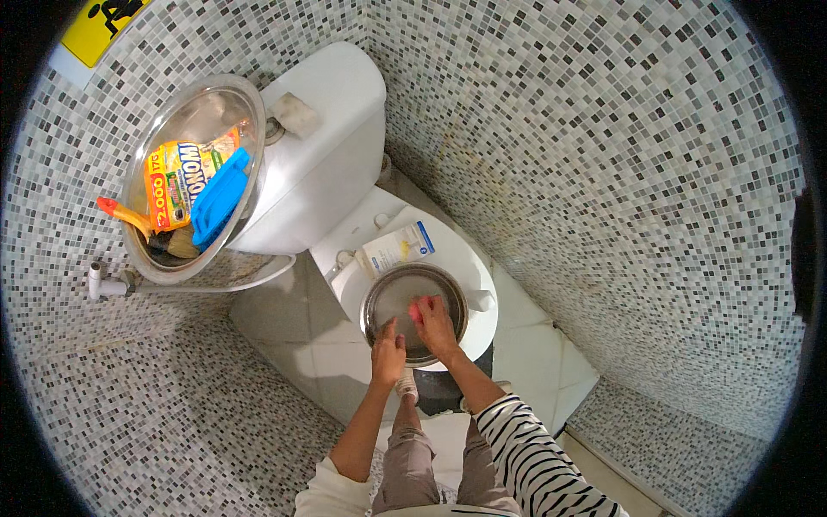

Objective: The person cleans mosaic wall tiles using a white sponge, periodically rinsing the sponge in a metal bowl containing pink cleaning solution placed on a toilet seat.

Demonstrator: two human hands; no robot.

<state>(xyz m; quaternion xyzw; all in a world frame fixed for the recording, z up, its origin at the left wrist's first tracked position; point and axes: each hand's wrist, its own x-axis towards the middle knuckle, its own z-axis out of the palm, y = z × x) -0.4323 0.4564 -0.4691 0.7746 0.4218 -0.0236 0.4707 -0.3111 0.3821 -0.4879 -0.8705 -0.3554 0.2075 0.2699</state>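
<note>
A round metal bowl (pixel 394 291) with greyish contents, perhaps water, rests on the white toilet lid (pixel 483 336) in front of me. My right hand (pixel 437 328) is over the bowl, its fingers closed around a small pink object (pixel 417 309), perhaps a sponge. At the bowl's near left rim is my left hand (pixel 388 355), thumb and fingers apart, fingertips reaching over the inside. Nothing shows in its grasp; whether it touches the rim is hard to tell. Behind the bowl lies a white and blue packet (pixel 397 247). Right of the bowl sits a small white piece (pixel 480 300).
A large clear basin (pixel 258 129) tilts at the cistern's left, holding a yellow packet (pixel 169 194), a blue brush or scrubber (pixel 219 197) and an orange-handled paintbrush (pixel 132 218). A pale block (pixel 296 115) sits on the cistern (pixel 345 97). Mosaic-tiled walls (pixel 581 161) stand close around.
</note>
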